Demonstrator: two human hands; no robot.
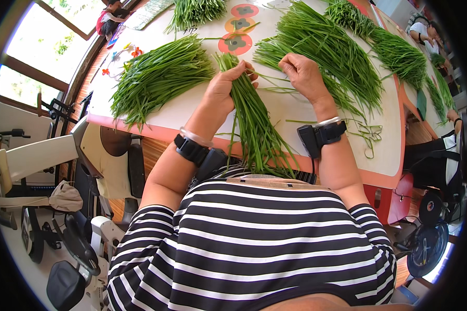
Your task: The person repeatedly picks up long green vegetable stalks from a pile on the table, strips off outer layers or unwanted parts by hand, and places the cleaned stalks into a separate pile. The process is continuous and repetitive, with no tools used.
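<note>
My left hand is wrapped round a bunch of garlic chives. The bunch's pale cut ends point away from me, and its leaf tips hang over the table's near edge toward my striped shirt. To its right, my right hand is raised above the table with thumb and fingers pinched together. Whatever they hold, if anything, is too small to make out. A few loose stalks lie between my two hands. A big heap of chives rests to the left, and a larger heap lies beyond my right hand.
The white table has a pink edge and round flower prints. More chives lie at the far side, and scattered stalks at the right. Exercise machines stand at the left. Other people are at the right and far left.
</note>
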